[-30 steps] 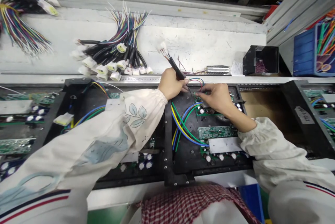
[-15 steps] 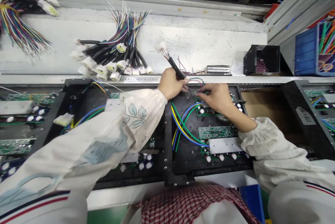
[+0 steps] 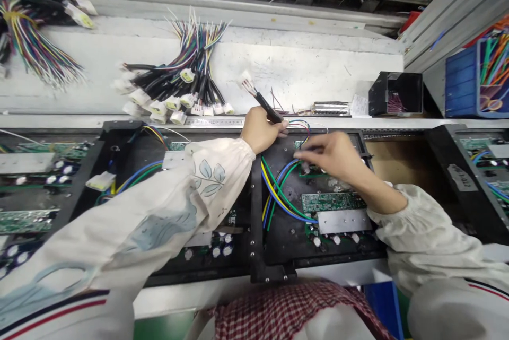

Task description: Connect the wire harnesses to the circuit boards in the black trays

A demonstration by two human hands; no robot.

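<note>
My left hand [image 3: 260, 130] is closed around a black sheathed cable [image 3: 267, 106] above the back edge of the black frame. A white connector [image 3: 246, 81] sits at the cable's upper end. Thin coloured wires [image 3: 304, 124] fan out to the right from its other end. My right hand [image 3: 336, 155], slightly blurred, is beside these wires with its thumb and forefinger drawn together. What lies between those fingertips is hidden. Below it, thick blue, green and yellow wires [image 3: 280, 191] curve to a green circuit board [image 3: 330, 202] with a metal plate [image 3: 344, 221].
A pile of similar cables [image 3: 178, 85] lies on the white shelf [image 3: 318, 64], with another bundle [image 3: 43, 37] at far left. A black bin [image 3: 395, 93] and a blue bin [image 3: 463, 83] stand at right. Neighbouring black frames [image 3: 457, 170] line both sides.
My right hand has moved slightly down toward me, its fingertips now lower, over the thick wires. My left hand keeps hold of the cable in nearly the same place.
</note>
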